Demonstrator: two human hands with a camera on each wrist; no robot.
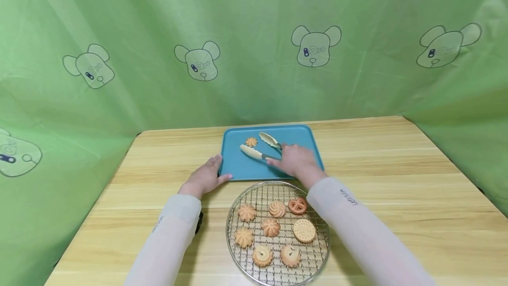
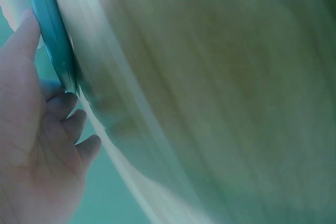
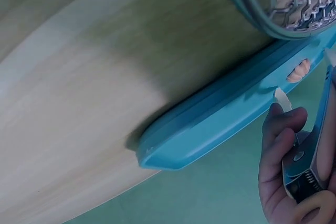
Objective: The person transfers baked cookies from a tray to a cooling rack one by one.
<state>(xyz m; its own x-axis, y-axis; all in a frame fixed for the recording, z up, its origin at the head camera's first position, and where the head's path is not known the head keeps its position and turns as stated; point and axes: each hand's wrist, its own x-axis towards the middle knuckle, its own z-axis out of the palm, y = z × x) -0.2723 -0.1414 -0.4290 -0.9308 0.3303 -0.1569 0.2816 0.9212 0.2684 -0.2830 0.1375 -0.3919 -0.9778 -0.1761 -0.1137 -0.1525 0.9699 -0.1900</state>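
Note:
My right hand (image 1: 298, 160) grips a pair of tongs (image 1: 252, 152) with pale scalloped tips and dark metal arms. The tongs' tips stand apart over the blue tray (image 1: 238, 171), holding nothing. One flower-shaped cookie (image 1: 251, 141) lies on the tray near them. In the right wrist view the fingers curl round the tongs (image 3: 310, 153), and the cookie (image 3: 298, 71) shows beyond. My left hand (image 1: 207, 175) rests at the tray's near left corner, thumb by the near edge. The left wrist view shows its fingers loosely bent beside the tray rim (image 2: 52, 30).
In front of the tray stands a round wire rack (image 1: 258, 197) bearing several cookies, among them a pretzel-shaped one (image 1: 297, 206) and a round dotted one (image 1: 304, 231). All stand on a wooden table (image 1: 381, 180), with a green curtain (image 1: 254, 96) behind.

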